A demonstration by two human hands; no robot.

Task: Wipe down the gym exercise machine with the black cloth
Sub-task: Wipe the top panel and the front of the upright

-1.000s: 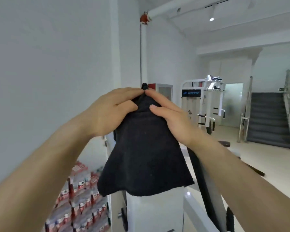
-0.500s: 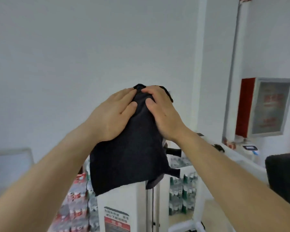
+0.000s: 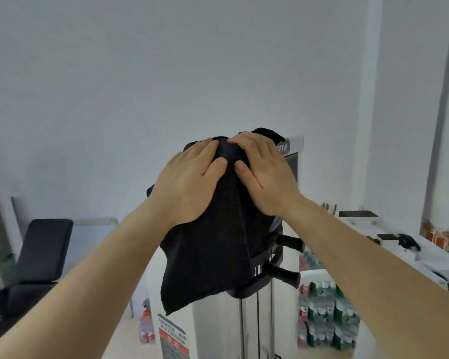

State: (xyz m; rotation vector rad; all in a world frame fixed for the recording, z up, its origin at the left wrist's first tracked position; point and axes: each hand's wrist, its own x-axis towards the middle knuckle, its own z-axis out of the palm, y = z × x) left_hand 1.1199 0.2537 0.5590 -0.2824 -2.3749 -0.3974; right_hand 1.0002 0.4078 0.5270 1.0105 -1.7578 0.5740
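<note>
One black cloth (image 3: 213, 250) under left hand (image 3: 189, 182) and right hand (image 3: 265, 174), fingers (image 3: 205, 149) outstretched, atop one machine (image 3: 218, 332)

"RTW" stands on the machine's (image 3: 213, 330) header plate (image 3: 283, 148), at three o'clock from the cloth (image 3: 213, 255); the red sticker's (image 3: 173, 340) print is unreadable.

Top of machine (image 3: 213, 329) — unseen under black cloth (image 3: 213, 255)

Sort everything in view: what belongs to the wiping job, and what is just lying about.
Job: black terry cloth; left hand and right hand, both pressing it; white metal gym machine under it.

Lying about: black padded bench; shrink-wrapped packs of plastic bottles; white counter with small items.
</note>
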